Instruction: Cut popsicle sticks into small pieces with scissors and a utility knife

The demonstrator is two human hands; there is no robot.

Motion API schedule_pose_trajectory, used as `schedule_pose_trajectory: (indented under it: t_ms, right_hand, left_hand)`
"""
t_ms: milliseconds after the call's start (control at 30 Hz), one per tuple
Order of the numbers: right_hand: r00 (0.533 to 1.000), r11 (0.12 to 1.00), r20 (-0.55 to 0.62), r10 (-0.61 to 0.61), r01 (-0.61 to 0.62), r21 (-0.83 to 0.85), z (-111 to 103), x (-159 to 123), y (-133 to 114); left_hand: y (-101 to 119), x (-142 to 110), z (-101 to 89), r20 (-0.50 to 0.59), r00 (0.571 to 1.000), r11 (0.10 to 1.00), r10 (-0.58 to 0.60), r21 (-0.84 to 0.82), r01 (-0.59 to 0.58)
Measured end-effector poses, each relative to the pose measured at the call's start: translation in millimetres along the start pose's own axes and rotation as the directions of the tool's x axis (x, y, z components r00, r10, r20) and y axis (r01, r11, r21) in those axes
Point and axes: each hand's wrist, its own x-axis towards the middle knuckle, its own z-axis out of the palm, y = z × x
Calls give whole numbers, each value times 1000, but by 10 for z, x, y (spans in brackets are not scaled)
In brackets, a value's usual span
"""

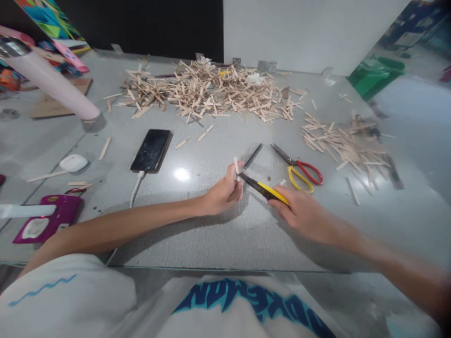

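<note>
Between the fingertips of my left hand (225, 191) a small pale wooden stick (236, 165) is pinched, its upper end standing clear of the fingers. My right hand (299, 211) is wrapped round a yellow and black utility knife (266, 189). The knife's front end points left and meets the stick or the fingertips; whether the blade touches the wood is too small to tell. Just beyond the hands lies a dark pen-like rod (253, 155). To its right rest scissors (296, 168) with one red and one yellow handle.
A broad heap of wooden sticks (211, 91) spans the back of the table, and a smaller pile (352, 143) lies at the right. A phone (151, 150) with a white cable (136, 190), a pink tumbler (56, 84), a white mouse (73, 162) and a magenta device (52, 216) are on the left.
</note>
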Motion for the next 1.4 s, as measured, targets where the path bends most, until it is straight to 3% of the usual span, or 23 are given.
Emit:
schedule_pose_trajectory:
  t_ms: [133, 200, 367, 433, 567, 767, 833, 933, 1000, 1200, 1400]
  right_hand:
    - [990, 990, -5, 144, -144, 2, 271, -72, -19]
    - [991, 991, 15, 131, -132, 29, 202, -66, -33]
    - [991, 996, 125, -47, 38, 78, -182, 27, -42]
    - [994, 998, 109, -27, 21, 55, -104, 13, -37]
    - [991, 990, 19, 136, -137, 24, 191, -52, -36]
    - [990, 996, 136, -43, 33, 79, -164, 47, -66]
    - [992, 997, 125, -33, 24, 70, -123, 42, -71]
    - [990, 990, 46, 131, -134, 45, 139, -17, -69]
    - [983, 982, 41, 178, -180, 57, 212, -28, -76]
    - [983, 994, 185, -21, 0, 109, -178, 97, -139]
    - [991, 986, 57, 124, -129, 109, 97, 21, -106]
  left_hand:
    - [-44, -11, 19, -18, 1000, 1000, -21, 22, 21]
    - [-54, -20, 28, -24, 999, 998, -37, 47, 38]
    - [-38, -43, 41, -35, 997, 986, -67, 153, 71]
    - [-27, -45, 33, -31, 997, 988, -64, 137, 68]
    - [-24, -39, 15, -1, 999, 995, -39, 87, 39]
    - [-58, -41, 33, -15, 998, 984, -54, 171, 55]
    - [-58, -39, 32, -12, 999, 986, -50, 158, 51]
    - [-50, -27, 18, 6, 1000, 994, -23, 110, 22]
    - [-50, -17, 11, 20, 1000, 995, -7, 99, 5]
    - [-76, -14, 20, 34, 999, 990, -22, 138, 17]
    - [-51, -10, 13, 35, 999, 992, -7, 125, 3]
